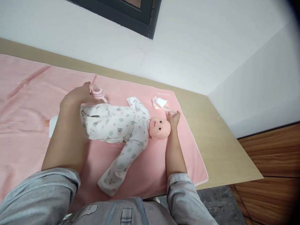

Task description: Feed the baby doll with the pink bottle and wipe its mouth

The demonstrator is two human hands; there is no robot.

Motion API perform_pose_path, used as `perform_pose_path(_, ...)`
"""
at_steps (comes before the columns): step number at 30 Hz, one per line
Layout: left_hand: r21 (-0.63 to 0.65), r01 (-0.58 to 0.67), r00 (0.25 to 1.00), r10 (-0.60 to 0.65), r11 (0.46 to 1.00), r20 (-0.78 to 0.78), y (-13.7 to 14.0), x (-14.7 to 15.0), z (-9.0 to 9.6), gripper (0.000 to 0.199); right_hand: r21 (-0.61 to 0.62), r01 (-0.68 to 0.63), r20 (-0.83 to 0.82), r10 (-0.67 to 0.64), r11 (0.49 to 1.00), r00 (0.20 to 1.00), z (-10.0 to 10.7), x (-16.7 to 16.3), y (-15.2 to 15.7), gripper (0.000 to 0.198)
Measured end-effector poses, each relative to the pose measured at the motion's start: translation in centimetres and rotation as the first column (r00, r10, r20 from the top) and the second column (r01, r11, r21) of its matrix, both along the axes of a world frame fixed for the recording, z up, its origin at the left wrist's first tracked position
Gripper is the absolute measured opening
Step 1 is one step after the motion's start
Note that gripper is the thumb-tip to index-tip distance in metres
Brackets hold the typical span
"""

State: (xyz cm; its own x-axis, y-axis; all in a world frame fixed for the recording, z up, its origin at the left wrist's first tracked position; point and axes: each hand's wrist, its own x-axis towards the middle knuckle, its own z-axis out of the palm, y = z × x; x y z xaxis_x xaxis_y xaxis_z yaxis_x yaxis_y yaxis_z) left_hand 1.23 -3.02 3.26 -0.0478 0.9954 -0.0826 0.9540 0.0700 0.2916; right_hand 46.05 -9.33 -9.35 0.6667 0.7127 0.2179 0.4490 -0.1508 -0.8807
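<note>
My left hand (81, 95) is closed around the side of a baby bottle (97, 93) with a pink collar, a clear teat and a pink handle. The hand and forearm hide part of the bottle's body. Beyond the doll's head, my right hand (174, 119) pinches a small clear plastic piece (173, 113), which looks like a cap. Between my arms a baby doll (160, 127) lies on its back, its head to the right. It wears white patterned clothing (119, 122), one sleeve stretched toward me.
A pink blanket (150, 162) covers much of the wooden table (206, 125). A small white and clear packet (160, 103) lies above the doll's head. Something white (52, 126) shows beside my left forearm. The wall (187, 56) stands behind, with wooden panels (269, 153) at the right.
</note>
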Motion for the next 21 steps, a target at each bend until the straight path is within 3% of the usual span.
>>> perform_pose_path(2, -0.001, -0.086, 0.996, 0.086, 0.996, -0.027, -1.1, 0.2, 1.5, 0.115, 0.009, 0.008, -0.010, -0.008, 1.000, 1.000, 0.0, 0.0, 0.1, 0.084)
perform_pose_path(5, 0.231, -0.116, 0.993, 0.117, 0.966, 0.011, -3.1, 1.7, 3.5, 0.107, 0.024, 0.034, -0.025, -0.034, 0.999, 0.999, 0.1, -0.2, 0.2, 0.075)
perform_pose_path(7, 0.415, -0.017, 0.998, -0.008, 0.910, 0.060, -4.5, 3.9, 4.2, 0.100, 0.037, 0.049, -0.023, -0.048, 0.998, 0.999, 0.2, -0.3, 0.1, 0.070)
perform_pose_path(10, 0.524, 0.218, 0.956, -0.288, 0.824, 0.055, -6.1, 8.8, 4.4, 0.072, 0.066, 0.074, -0.002, -0.074, 0.995, 0.997, 0.5, -0.8, -0.3, 0.064)
perform_pose_path(12, 0.424, 0.522, 0.829, -0.557, 0.740, -0.047, -6.4, 12.4, 4.3, 0.057, 0.090, 0.071, 0.015, -0.073, 0.993, 0.997, 1.0, -1.1, -0.8, 0.057)
perform_pose_path(14, 0.247, 0.707, 0.704, -0.694, 0.663, -0.151, -6.2, 15.9, 4.2, 0.050, 0.079, 0.013, 0.051, -0.017, 0.997, 0.999, 1.7, -1.4, -1.3, 0.052)
perform_pose_path(17, 0.073, 0.827, 0.563, -0.818, 0.558, -0.121, -5.2, 20.0, 4.0, 0.044, 0.006, -0.103, 0.113, 0.102, 0.995, 0.988, 3.0, -1.6, -1.8, 0.042)
perform_pose_path(21, -0.132, 0.849, 0.528, -0.838, 0.512, 0.138, -2.9, 23.7, 3.1, 0.045, -0.045, -0.185, 0.131, 0.189, 0.982, 0.973, 4.1, -2.1, -1.9, 0.038)
